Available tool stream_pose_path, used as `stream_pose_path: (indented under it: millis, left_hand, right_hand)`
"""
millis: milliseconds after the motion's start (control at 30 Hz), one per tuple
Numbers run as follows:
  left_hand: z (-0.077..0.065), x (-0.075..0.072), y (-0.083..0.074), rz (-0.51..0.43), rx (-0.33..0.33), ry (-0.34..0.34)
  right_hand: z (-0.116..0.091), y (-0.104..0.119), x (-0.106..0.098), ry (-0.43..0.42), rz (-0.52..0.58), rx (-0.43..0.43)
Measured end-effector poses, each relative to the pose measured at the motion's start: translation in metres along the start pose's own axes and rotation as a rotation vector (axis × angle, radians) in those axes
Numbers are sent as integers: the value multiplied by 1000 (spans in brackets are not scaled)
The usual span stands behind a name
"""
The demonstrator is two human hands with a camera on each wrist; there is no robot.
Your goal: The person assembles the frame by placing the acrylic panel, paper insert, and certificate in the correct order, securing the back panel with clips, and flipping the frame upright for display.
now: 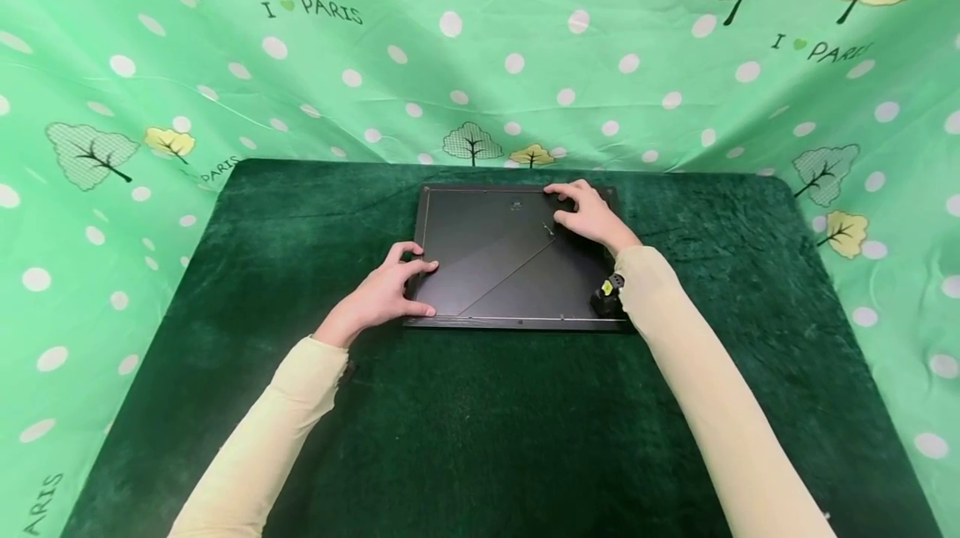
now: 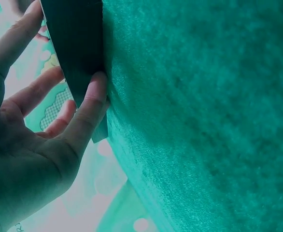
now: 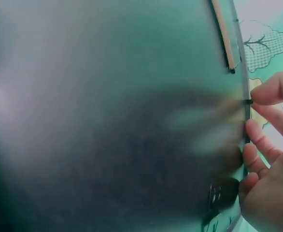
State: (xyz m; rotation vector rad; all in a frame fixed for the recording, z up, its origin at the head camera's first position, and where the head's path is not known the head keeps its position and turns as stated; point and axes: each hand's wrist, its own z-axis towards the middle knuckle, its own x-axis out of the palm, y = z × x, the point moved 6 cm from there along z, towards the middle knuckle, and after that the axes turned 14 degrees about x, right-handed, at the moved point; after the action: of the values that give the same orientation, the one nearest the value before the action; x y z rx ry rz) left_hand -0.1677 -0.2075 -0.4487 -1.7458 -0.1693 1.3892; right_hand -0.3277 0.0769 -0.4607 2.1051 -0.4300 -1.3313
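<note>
A flat black picture frame [image 1: 495, 254] lies back up on the green cloth, its backing crossed by a diagonal line. My left hand [image 1: 384, 292] holds it at the near left corner, thumb at the near edge and fingers at the left side. In the left wrist view the thumb [image 2: 95, 89] presses the frame's dark side [image 2: 76, 38]. My right hand [image 1: 588, 213] bends over the far edge toward the right, index and thumb apart. A small dark tab [image 3: 248, 101] shows at its fingertips in the right wrist view, where the glossy backing [image 3: 107, 96] reflects the fingers.
Dark green cloth [image 1: 465, 421] covers the table. A green polka-dot curtain [image 1: 517, 104] with trees hangs behind it and at both sides. A small metal fitting [image 1: 548, 230] is on the backing near my right thumb. A black wrist camera [image 1: 604, 296] sits below my right wrist.
</note>
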Motion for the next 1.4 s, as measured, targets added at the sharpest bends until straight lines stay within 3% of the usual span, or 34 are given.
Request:
stream_pose_path:
  millis: [400,733,1100,1400]
  left_hand:
    - [-1,0,0,12,10,-11]
    - [-1,0,-2,11,9,-12]
    - [3,1,-3,33,21,-6]
    - [9,-3,-5,79,31,66]
  right_hand:
    - [-1,-1,0,35,-30,0]
    - [-2,3,-2,41,-152,-14]
    - [-2,8,-8,39,-173,45]
    - [-2,12,-3,11,-205,65]
